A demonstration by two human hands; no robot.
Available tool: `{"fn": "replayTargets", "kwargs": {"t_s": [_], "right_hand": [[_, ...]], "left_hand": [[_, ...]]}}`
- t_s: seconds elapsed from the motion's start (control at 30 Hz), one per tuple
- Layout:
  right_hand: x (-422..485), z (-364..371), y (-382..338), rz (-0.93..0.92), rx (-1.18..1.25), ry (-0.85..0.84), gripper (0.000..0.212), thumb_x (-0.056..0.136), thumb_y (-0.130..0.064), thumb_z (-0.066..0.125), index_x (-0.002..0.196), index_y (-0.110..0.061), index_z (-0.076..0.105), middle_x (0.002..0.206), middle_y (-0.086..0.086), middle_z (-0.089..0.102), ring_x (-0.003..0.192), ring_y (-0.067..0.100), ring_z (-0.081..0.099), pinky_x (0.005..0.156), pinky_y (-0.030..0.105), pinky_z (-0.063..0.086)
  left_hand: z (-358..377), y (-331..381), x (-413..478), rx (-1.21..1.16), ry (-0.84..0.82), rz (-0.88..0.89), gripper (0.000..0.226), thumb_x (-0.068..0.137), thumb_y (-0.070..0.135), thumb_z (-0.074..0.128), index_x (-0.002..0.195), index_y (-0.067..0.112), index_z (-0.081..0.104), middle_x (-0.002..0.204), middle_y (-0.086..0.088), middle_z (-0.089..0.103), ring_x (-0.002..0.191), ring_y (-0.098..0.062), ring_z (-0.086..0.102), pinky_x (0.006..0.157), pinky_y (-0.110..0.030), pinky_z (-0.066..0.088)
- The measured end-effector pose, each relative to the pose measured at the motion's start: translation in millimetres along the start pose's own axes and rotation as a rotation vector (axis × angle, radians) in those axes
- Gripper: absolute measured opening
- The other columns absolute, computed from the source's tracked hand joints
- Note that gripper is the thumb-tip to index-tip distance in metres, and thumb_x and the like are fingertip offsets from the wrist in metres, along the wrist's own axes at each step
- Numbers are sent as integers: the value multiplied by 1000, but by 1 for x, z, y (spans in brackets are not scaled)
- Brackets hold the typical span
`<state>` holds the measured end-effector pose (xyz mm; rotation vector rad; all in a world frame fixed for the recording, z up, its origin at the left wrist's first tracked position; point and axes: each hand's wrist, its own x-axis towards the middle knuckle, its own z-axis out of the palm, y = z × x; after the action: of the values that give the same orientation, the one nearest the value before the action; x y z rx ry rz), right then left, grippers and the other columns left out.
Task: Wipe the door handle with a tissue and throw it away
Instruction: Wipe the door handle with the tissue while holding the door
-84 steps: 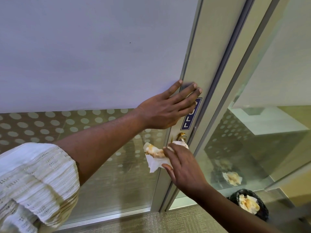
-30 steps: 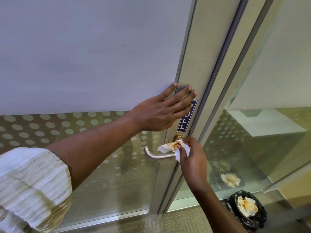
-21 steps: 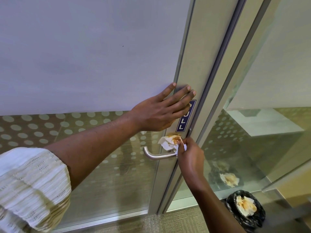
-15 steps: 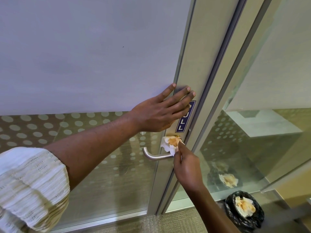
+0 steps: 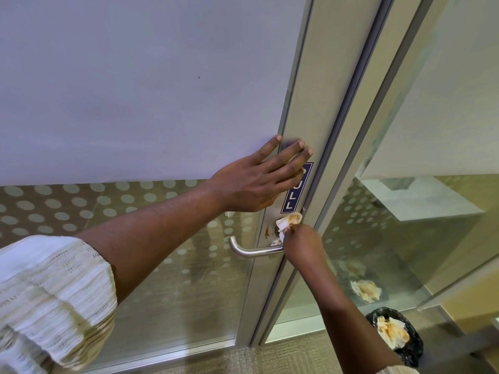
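Door (image 5: 140, 85): left hand (image 5: 253, 182) still flat, fingers spread, bracing. Handle (image 5: 253, 251) now bare. Right hand (image 5: 302, 245) has moved up, pinching stained tissue (image 5: 289, 221) against smeared plate above. Wiping unfinished; bin (image 5: 397, 340) waits.

left hand (image 5: 253, 182) lying flat on door frame (image 5: 310, 103), above handle (image 5: 253, 251) | right hand (image 5: 301, 245) pinching stained tissue (image 5: 287, 221) against frame just above handle | bin (image 5: 397, 336) sitting on floor, lower right of handle
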<state>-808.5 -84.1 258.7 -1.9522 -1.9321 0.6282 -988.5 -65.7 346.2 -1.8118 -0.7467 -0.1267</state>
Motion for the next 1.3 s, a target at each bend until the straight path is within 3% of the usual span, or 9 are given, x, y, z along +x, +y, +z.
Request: {"fn": "replayTargets", "kwargs": {"t_s": [0.23, 0.4, 0.57, 0.73, 0.83, 0.93, 1.07, 1.2, 1.3], "right_hand": [[-10, 6, -8, -167, -266, 328, 22, 99, -14, 51, 110, -11, 69, 97, 9, 71, 84, 28, 69, 62, 29, 40], [-9, 8, -8, -234, -81, 471, 16, 97, -19, 60, 110, -12, 66, 97, 6, 68, 77, 26, 66, 60, 30, 46], [-10, 8, -6, -326, 153, 581, 12, 94, -7, 60, 105, -9, 59, 98, 9, 58, 71, 27, 57, 58, 30, 41], [-9, 20, 0, -376, 81, 553, 15, 94, -10, 60, 106, -5, 67, 108, 10, 58, 79, 26, 62, 64, 29, 48], [-15, 33, 2, -400, -57, 453, 29, 96, -23, 59, 119, -8, 67, 124, 8, 59, 106, 23, 61, 84, 34, 56], [-14, 36, 8, -490, -163, 378, 30, 99, -26, 54, 121, -11, 67, 129, 6, 56, 122, 23, 49, 93, 35, 53], [-7, 23, 26, -596, -111, 369, 25, 97, -20, 58, 118, -13, 70, 124, 5, 62, 112, 23, 58, 85, 36, 57], [-3, 19, 31, -498, 117, 488, 21, 97, -10, 59, 112, -8, 73, 114, 7, 66, 93, 23, 68, 75, 25, 53], [-8, 27, 21, -560, -53, 437, 22, 94, -13, 64, 113, -10, 73, 118, 9, 65, 104, 27, 63, 82, 33, 55]], "left_hand": [[-1, -1, 0, -19, -19, 5, 59, 105, 37, 40, 156, 7, 38, 169, -25, 19, 156, -43, 18, 124, -61, 2], [-1, -1, 0, -18, -22, 5, 58, 106, 36, 37, 156, 7, 38, 169, -25, 19, 156, -43, 18, 124, -61, 1], [-2, -1, 0, -18, -33, 13, 57, 106, 34, 34, 157, 7, 36, 169, -25, 18, 156, -43, 17, 125, -61, 4], [-2, -1, 0, -31, -21, 4, 57, 106, 34, 36, 156, 6, 37, 168, -25, 19, 156, -43, 18, 125, -61, 8], [-1, -1, -1, -34, -28, 9, 61, 105, 36, 39, 158, 6, 34, 169, -26, 17, 156, -43, 17, 125, -61, 8], [-1, -1, -1, -33, -28, 7, 63, 104, 37, 42, 158, 6, 33, 169, -26, 17, 156, -43, 16, 125, -61, 7], [-1, -1, -1, -31, -31, 9, 65, 104, 39, 43, 159, 6, 31, 169, -26, 16, 156, -43, 16, 125, -60, 8], [-1, 0, -1, -13, -29, 15, 62, 106, 38, 38, 158, 7, 31, 169, -26, 17, 156, -43, 17, 125, -61, 8], [-1, -1, -1, -15, -30, 14, 63, 104, 38, 40, 158, 6, 33, 169, -26, 17, 156, -44, 17, 125, -61, 7]]}}
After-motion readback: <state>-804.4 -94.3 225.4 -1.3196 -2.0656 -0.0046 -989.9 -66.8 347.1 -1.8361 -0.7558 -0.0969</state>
